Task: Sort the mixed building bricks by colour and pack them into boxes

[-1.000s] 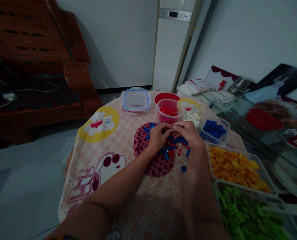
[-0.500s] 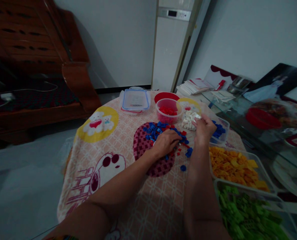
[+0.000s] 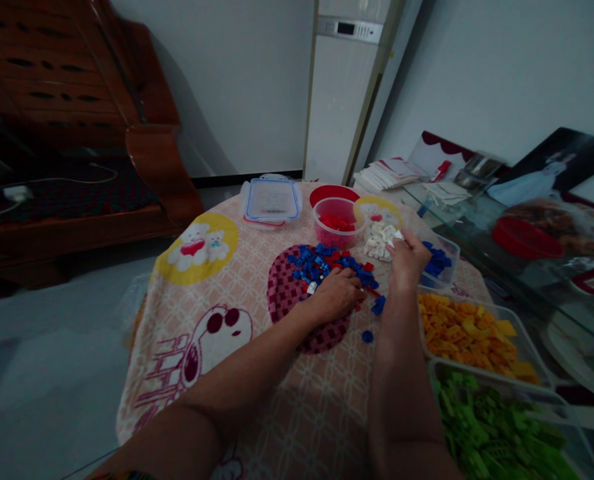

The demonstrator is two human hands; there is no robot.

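A loose pile of blue and red toy building bricks (image 3: 311, 261) lies on the dark-red patch of the tablecloth (image 3: 281, 287). My left hand (image 3: 337, 292) rests palm down over the pile's near side, fingers apart and touching bricks, its fingertips partly hidden. One white brick (image 3: 311, 287) shows beside that wrist. Farther right, my right hand (image 3: 409, 259) is pinched at the edge of a heap of white bricks (image 3: 378, 241), with a white brick at its fingertips. Just past this hand sits a clear box of blue bricks (image 3: 435, 260).
Clear boxes of yellow bricks (image 3: 469, 333) and green bricks (image 3: 497, 420) line the right side. A round tub of red bricks (image 3: 337, 227) stands behind the pile, near a red bowl (image 3: 321, 193). Stacked box lids (image 3: 273, 200) lie at the back left. A glass table (image 3: 481, 243) adjoins on the right.
My left hand has shifted slightly down and right over the pile, uncovering the white brick near its wrist. My right hand stays nearly in place by the white bricks.
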